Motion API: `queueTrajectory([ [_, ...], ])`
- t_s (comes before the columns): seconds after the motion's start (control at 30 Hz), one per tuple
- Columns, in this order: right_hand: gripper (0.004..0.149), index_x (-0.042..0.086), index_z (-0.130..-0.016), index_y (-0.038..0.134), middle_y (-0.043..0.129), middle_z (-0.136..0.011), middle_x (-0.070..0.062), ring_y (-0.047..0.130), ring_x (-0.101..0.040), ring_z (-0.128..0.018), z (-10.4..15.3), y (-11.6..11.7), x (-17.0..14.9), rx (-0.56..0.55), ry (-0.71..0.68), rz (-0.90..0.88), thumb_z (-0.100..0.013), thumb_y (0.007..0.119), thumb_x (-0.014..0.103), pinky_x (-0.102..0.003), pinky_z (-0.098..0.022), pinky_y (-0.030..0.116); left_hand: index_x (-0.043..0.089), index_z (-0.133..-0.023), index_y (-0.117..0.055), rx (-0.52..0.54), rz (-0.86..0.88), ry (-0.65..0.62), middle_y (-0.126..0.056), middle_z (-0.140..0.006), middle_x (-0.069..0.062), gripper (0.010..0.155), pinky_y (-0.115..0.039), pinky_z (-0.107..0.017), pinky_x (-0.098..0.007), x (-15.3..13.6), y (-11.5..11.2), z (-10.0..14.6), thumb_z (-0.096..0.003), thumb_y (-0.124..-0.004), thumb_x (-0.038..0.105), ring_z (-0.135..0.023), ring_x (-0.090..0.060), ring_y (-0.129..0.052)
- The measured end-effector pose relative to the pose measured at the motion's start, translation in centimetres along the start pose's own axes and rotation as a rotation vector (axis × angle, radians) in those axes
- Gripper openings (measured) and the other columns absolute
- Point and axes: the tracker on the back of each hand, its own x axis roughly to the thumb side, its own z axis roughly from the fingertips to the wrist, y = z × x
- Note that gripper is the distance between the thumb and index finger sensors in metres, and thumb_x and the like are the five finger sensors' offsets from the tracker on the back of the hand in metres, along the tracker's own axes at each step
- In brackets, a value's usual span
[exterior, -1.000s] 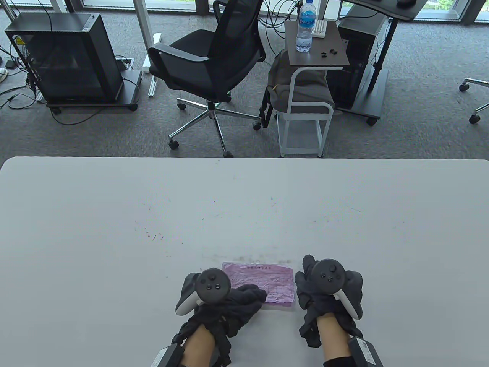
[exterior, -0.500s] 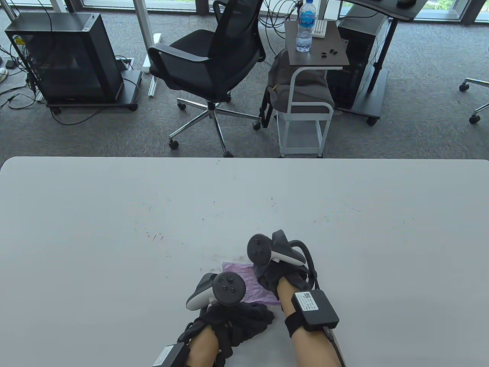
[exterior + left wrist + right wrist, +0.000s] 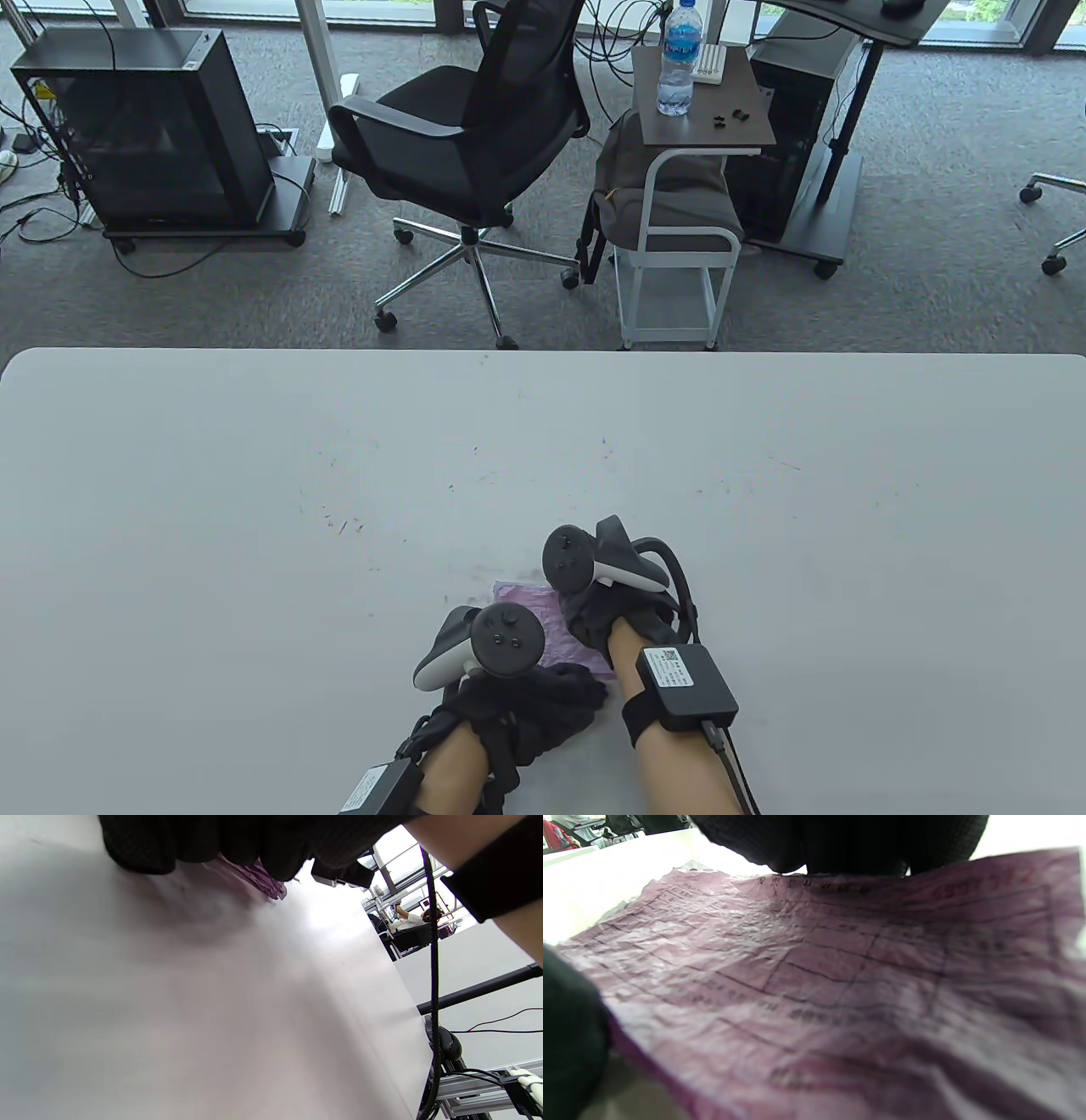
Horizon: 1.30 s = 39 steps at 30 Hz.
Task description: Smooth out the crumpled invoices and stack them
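Since a second ago the right hand has crossed onto the pink invoice, which lies near the worktop's front edge. Its fingers lie on the paper, though their curl is hidden, while the left hand presses the near edge flat. Best to sweep outward slowly, anchoring firmly, lest thin paper tear.

We see a thin pink paper invoice, its matt surface finely creased and printed with a dark grid. Both hands, left and right, wear dark matt knitted cloth gloves, each bearing a smooth plastic tracker. The table looks smooth, pale grey, faintly scuffed and scratched.
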Motion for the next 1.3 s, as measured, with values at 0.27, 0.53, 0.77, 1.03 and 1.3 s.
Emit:
queueTrajectory([
  [0.27, 0.051, 0.017, -0.103, 0.049, 0.056, -0.109, -0.02, 0.06, -0.045, -0.093, 2.1, -2.6, 0.5, -0.143, -0.024, 0.001, -0.057, 0.066, 0.028, -0.059, -0.063, 0.061, 0.005, -0.108, -0.067, 0.006, 0.042, -0.027, -0.051, -0.112, -0.022, 0.053, -0.068, -0.065, -0.059, 0.4, 0.1, 0.4, -0.0617, -0.068, 0.03, -0.101, -0.055, -0.059],
  [0.53, 0.062, 0.014, -0.104, 0.047, 0.06, -0.105, -0.024, 0.067, -0.046, -0.086, 10.6, -4.6, 0.0, -0.39, 0.063, 0.089, -0.055, 0.073, 0.041, -0.056, -0.057, 0.071, 0.003, -0.108, -0.066, 0.295, -0.123, 0.021, -0.053, -0.109, -0.025, 0.057, -0.07, -0.061, -0.059, 2.1, 2.6, 3.2, -0.0608, -0.07, 0.034, -0.093, -0.053, -0.071],
  [0.77, 0.067, 0.017, -0.105, 0.045, 0.053, -0.107, -0.025, 0.066, -0.047, -0.087, 16.2, -1.9, -0.7, -0.421, 0.121, 0.236, -0.054, 0.074, 0.049, -0.058, -0.055, 0.073, 0.006, -0.107, -0.065, 0.538, -0.554, 0.078, -0.053, -0.109, -0.022, 0.056, -0.07, -0.061, -0.059, 3.7, 3.7, 8.2, -0.0589, -0.07, 0.035, -0.094, -0.049, -0.072],
  [1.03, 0.08, 0.019, -0.108, 0.035, 0.03, -0.112, -0.031, 0.043, -0.057, -0.094, 19.2, 0.4, -2.2, -0.505, 0.217, 0.257, -0.051, 0.072, 0.06, -0.066, -0.061, 0.057, 0.008, -0.113, -0.051, 0.642, -0.633, 0.239, -0.035, -0.113, -0.022, 0.067, -0.056, -0.066, -0.068, 1.4, 3.2, 12.0, -0.0588, -0.071, 0.042, -0.102, -0.056, -0.048],
  [1.3, 0.086, 0.02, -0.108, 0.031, 0.027, -0.112, -0.03, 0.039, -0.057, -0.095, 19.0, 2.3, -4.1, -0.433, 0.231, 0.214, -0.049, 0.073, 0.064, -0.069, -0.062, 0.051, 0.011, -0.115, -0.042, 0.557, -0.617, 0.273, -0.025, -0.115, -0.02, 0.076, -0.04, -0.066, -0.078, -0.3, 2.0, 11.3, -0.058, -0.07, 0.052, -0.108, -0.055, -0.023],
])
